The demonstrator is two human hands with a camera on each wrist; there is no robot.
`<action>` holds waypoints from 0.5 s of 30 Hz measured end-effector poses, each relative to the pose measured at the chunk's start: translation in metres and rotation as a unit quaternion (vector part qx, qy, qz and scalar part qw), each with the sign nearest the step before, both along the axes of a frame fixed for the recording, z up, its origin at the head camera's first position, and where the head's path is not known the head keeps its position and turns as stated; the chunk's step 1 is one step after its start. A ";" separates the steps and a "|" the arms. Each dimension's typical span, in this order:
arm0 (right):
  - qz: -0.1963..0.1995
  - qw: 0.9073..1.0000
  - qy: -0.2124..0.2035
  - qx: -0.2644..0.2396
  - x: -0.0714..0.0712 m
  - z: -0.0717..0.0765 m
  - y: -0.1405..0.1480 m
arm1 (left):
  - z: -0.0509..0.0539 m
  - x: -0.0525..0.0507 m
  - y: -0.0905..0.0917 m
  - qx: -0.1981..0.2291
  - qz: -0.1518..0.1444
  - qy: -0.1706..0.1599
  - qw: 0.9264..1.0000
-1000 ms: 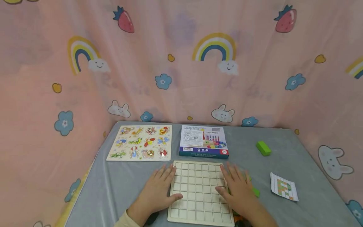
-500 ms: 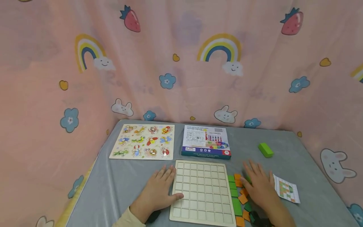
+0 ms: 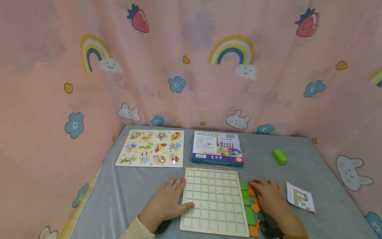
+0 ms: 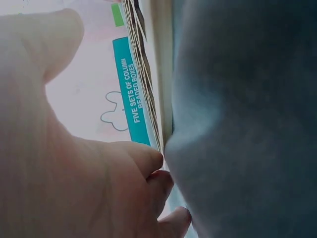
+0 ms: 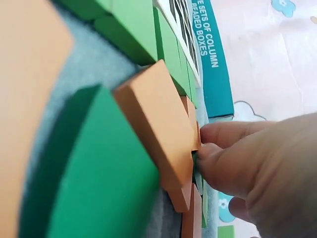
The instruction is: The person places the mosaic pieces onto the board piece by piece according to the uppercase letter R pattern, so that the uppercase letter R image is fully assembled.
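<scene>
A pink curtain (image 3: 191, 96), printed with rainbows, strawberries, rabbits and blue flowers, hangs behind and around the bench (image 3: 155, 186), which is covered in a grey cloth. The pale grid board (image 3: 212, 202) lies flat at the near middle of the bench, its square cells bare. Beyond it to the left lies an insect picture board (image 3: 152, 152), its rows of coloured bugs facing up. Beside that, behind the grid board, is a flat box (image 3: 217, 147) lettered "FIVE SETS OF COLUMN BEADED BOXES" along its edge.

Both hands are down at the work. The left hand (image 3: 165, 202), out of a cream sleeve (image 3: 138, 229), is released, fingers extended against the board's left edge and thumb over its cells. The right hand (image 3: 270, 196) has bent fingers, with thumb and forefinger touching the far end of the orange blocks (image 3: 256, 208); whether it is grasping one I cannot tell.

A small paper card (image 3: 300, 197) with an orange and green squared pattern lies to the right of that hand. A single bright green block (image 3: 279, 157) sits farther back, well apart from the others. The smallest things are the loose pieces: light green blocks (image 3: 250, 215) lined up along the board's right edge, the orange ones scattered just outside them, and a dark green block (image 5: 99, 173) among those, close to the right wrist
</scene>
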State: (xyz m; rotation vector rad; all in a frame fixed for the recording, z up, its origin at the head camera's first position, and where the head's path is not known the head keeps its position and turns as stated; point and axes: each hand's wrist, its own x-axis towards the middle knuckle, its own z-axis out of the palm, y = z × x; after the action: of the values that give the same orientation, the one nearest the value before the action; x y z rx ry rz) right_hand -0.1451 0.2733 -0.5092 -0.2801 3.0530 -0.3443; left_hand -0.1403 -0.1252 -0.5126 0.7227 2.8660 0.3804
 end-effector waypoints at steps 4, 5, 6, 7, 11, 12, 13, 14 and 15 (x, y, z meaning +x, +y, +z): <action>-0.026 0.999 0.005 0.018 -0.001 -0.001 0.000 | 0.008 0.005 0.003 0.004 -0.001 -0.019 1.000; -0.037 0.999 -0.001 0.021 -0.002 -0.001 0.000 | 0.009 0.005 0.004 0.003 -0.001 -0.020 1.000; -0.045 0.999 -0.011 0.025 -0.004 0.000 -0.002 | 0.009 0.007 0.004 0.002 0.002 -0.022 1.000; -0.050 0.998 -0.015 0.029 -0.006 0.000 -0.003 | 0.009 0.007 0.004 -0.001 0.004 -0.024 1.000; -0.058 0.996 -0.037 0.054 -0.014 0.008 -0.011 | 0.009 0.005 0.004 -0.012 0.005 -0.020 1.000; -0.053 0.996 -0.039 0.060 -0.017 0.011 -0.013 | 0.009 0.004 0.004 -0.015 0.005 -0.018 1.000; -0.049 0.996 -0.039 0.067 -0.019 0.013 -0.014 | 0.008 0.003 0.004 -0.019 0.004 -0.017 1.000; -0.044 0.995 -0.044 0.073 -0.022 0.017 -0.016 | 0.008 0.002 0.004 -0.023 0.004 -0.017 1.000; -0.039 0.995 -0.049 0.078 -0.024 0.019 -0.017 | 0.007 0.001 0.004 -0.027 0.003 -0.017 0.999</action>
State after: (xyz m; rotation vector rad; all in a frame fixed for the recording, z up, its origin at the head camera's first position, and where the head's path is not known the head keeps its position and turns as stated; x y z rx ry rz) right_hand -0.1688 0.2562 -0.4898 -0.1315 2.9779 -0.1170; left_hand -0.1393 -0.1208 -0.5058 0.6911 2.8351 0.3110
